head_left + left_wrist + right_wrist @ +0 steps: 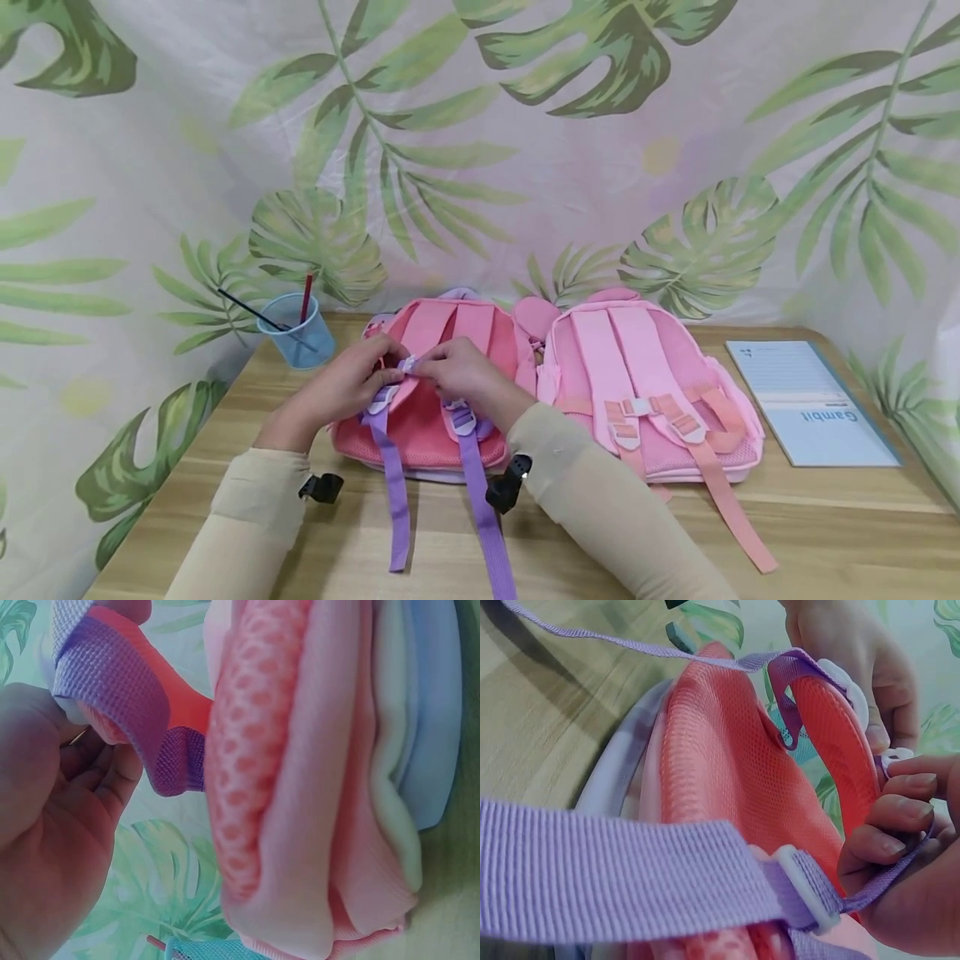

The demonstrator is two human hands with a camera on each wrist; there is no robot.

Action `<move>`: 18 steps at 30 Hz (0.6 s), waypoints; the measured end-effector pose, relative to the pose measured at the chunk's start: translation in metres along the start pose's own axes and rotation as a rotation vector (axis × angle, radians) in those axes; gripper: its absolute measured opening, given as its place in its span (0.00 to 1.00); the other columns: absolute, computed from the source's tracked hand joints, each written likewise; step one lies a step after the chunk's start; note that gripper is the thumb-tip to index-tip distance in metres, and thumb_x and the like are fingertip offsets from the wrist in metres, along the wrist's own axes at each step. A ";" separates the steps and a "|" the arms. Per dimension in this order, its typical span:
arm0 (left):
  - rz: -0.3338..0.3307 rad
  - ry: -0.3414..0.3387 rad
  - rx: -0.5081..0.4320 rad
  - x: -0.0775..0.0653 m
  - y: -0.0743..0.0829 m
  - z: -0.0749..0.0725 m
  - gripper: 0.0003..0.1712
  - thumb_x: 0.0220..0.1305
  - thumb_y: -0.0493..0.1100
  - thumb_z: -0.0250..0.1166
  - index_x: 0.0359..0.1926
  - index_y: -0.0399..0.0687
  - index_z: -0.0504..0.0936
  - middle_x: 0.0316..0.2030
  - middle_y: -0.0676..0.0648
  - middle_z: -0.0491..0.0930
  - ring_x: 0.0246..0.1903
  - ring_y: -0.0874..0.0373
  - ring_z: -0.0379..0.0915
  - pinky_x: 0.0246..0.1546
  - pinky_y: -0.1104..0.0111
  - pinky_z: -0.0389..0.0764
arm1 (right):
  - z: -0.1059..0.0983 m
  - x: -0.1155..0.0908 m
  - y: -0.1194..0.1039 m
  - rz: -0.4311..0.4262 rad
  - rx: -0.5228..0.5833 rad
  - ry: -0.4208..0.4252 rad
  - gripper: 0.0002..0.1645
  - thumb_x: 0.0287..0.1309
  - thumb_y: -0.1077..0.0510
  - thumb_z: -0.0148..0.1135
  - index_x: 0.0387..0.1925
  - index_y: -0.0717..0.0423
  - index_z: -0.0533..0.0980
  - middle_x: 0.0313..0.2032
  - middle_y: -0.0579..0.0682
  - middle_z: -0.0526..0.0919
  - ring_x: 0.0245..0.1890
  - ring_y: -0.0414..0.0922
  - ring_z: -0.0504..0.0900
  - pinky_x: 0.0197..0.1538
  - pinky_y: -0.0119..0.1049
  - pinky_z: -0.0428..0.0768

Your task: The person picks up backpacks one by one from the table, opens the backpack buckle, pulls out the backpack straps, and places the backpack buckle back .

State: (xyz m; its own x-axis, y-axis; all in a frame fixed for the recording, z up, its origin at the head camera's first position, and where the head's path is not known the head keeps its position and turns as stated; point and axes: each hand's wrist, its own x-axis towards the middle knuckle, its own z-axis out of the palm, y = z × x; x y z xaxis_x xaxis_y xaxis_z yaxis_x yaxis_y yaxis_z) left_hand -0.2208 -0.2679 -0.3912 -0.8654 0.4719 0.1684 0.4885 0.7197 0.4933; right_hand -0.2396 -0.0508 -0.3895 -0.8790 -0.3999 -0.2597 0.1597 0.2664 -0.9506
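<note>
A coral backpack [427, 442] lies on the table with its shoulder straps facing up. Both hands meet above its left shoulder strap. The left hand [341, 385] pinches a small white buckle [894, 756] at that strap's edge. Opposite it, the right hand [463, 375] curls its fingers round a thin purple strap [892, 881], its fingertips close by the buckle. White strap adjusters [806, 889] sit on the shoulder straps, and two long purple webbing tails [396, 500] hang over the table's near side. In the left wrist view, purple webbing [112, 682] partly covers the left fingertips.
A pink backpack [671, 458] with orange webbing lies close on the right, its chest buckle [639, 407] joined. A round pink pouch [535, 317] sits between the bags. The blue mesh cup [311, 346] holding pencils stands back left; a notebook [840, 433] lies far right.
</note>
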 end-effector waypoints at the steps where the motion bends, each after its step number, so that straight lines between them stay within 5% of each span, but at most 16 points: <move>1: -0.001 -0.001 -0.001 0.000 0.000 0.000 0.12 0.73 0.33 0.68 0.54 0.45 0.81 0.44 0.48 0.81 0.44 0.55 0.76 0.51 0.58 0.82 | 0.001 0.000 0.000 0.001 -0.003 0.001 0.11 0.72 0.59 0.68 0.48 0.60 0.90 0.17 0.44 0.71 0.16 0.38 0.67 0.23 0.29 0.68; 13: -0.039 0.015 -0.036 -0.003 -0.001 -0.001 0.13 0.72 0.33 0.69 0.54 0.46 0.83 0.45 0.48 0.84 0.46 0.54 0.79 0.53 0.56 0.83 | -0.016 -0.003 0.004 -0.090 -0.199 0.023 0.12 0.73 0.53 0.69 0.47 0.56 0.90 0.30 0.55 0.84 0.29 0.44 0.79 0.33 0.31 0.76; 18: -0.055 0.007 -0.050 -0.002 -0.001 -0.004 0.14 0.73 0.32 0.69 0.55 0.46 0.82 0.46 0.47 0.84 0.46 0.53 0.79 0.54 0.54 0.83 | -0.026 -0.004 0.007 -0.057 -0.167 -0.008 0.13 0.72 0.52 0.68 0.49 0.55 0.90 0.24 0.47 0.78 0.26 0.42 0.75 0.27 0.34 0.74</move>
State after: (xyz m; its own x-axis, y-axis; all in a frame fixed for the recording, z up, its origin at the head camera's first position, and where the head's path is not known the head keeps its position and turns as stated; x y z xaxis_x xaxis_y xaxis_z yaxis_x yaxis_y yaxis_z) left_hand -0.2198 -0.2717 -0.3892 -0.8916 0.4286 0.1463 0.4344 0.7179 0.5440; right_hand -0.2466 -0.0240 -0.3903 -0.8810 -0.4249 -0.2083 0.0326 0.3847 -0.9225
